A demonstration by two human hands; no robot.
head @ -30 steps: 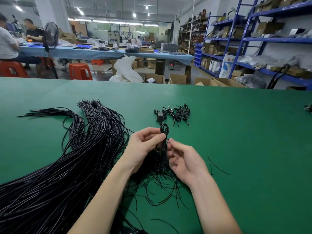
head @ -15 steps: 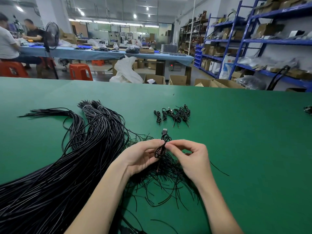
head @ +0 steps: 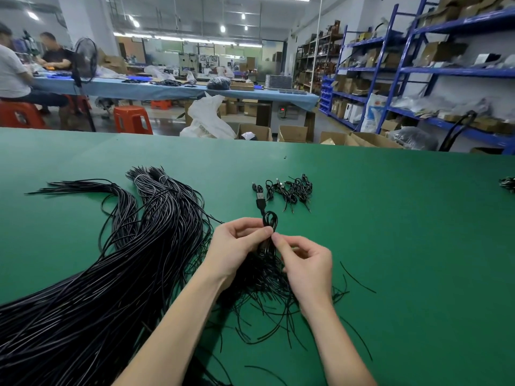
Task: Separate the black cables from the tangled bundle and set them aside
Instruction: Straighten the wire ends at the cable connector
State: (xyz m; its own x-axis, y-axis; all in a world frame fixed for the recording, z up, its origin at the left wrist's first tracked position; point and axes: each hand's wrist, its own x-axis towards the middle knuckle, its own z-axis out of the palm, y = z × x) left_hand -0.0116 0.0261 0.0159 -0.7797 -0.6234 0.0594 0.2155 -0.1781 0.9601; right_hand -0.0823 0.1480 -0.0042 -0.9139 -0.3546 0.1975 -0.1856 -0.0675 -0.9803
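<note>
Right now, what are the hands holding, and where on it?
Both hands pinch one short black cable: the left hand and right hand hold it just below its loop, with the plug end sticking up free.

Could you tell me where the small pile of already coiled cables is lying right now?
In the head view the small pile of coiled cables lies on the green table, just beyond both hands and right of the long cable bundle.

left: cable bundle (head: 92, 288) blocks | ahead: coiled cables (head: 289, 189) | right: bare table (head: 418, 232)
</note>
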